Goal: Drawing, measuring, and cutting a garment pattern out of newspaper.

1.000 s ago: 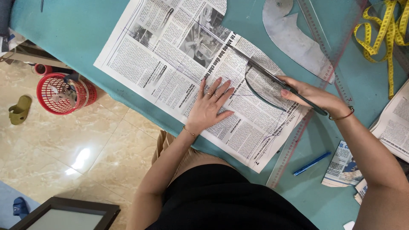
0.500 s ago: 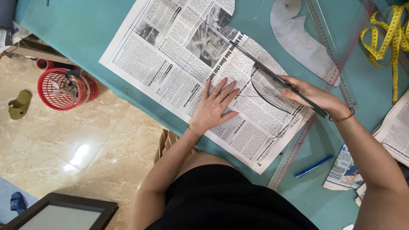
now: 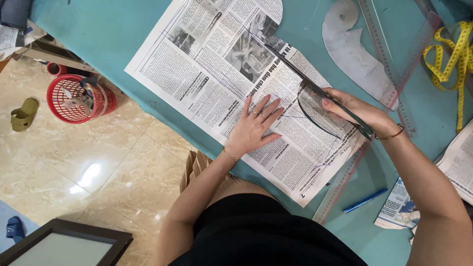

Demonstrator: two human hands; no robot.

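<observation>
A newspaper sheet [image 3: 197,83] with drawn pencil lines and a dark curved line lies spread on the teal table [image 3: 98,29]. My left hand [image 3: 256,125] presses flat on the paper near its middle, fingers spread. My right hand [image 3: 359,111] rests on the sheet's right part and grips a long thin dark tool [image 3: 300,74]. The tool lies slanted across the paper toward the upper left. I cannot tell whether it is a ruler or a blade.
A curved metal template [image 3: 350,49], clear rulers [image 3: 394,64] and a yellow tape measure [image 3: 453,59] lie at the upper right. A blue pen [image 3: 365,200] and more newspaper [image 3: 458,157] sit at the right. On the floor are a red basket [image 3: 76,98], a slipper [image 3: 23,114] and a dark frame [image 3: 59,244].
The view has shifted slightly. Both hands stay on the newspaper in much the same places, the right still holding the dark tool.
</observation>
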